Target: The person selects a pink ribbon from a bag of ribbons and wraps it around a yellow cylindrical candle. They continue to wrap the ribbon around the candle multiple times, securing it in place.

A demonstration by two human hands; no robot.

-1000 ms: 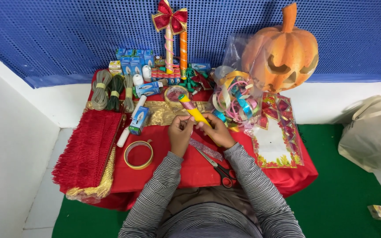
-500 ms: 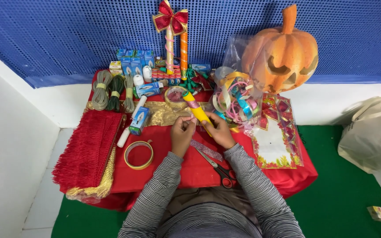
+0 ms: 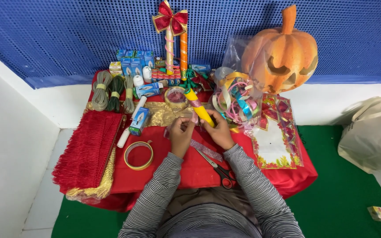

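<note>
1. The right hand (image 3: pixel 220 130) is clenched around the lower end of a yellow tube (image 3: pixel 199 110), which slants up and away over the desk (image 3: pixel 190 163), its far end near a tape roll (image 3: pixel 176 96).
2. The left hand (image 3: pixel 181 132) pinches a pink ribbon (image 3: pixel 194 118) where it crosses the tube; a glittery strip trails down between the hands onto the red cloth.
3. The tube looks light and stiff, probably card or a candle, with a smooth skin that could slip or turn in the palm. A grip near one end, as now, leaves the middle free for wrapping.
4. The ribbon looks thin, limp and nearly weightless; it should be held by fingertips close to the tube, or it will likely slacken.
5. Scissors (image 3: pixel 219 169) lie just below the wrists; a second tape ring (image 3: pixel 138 155) sits to the left.
</note>
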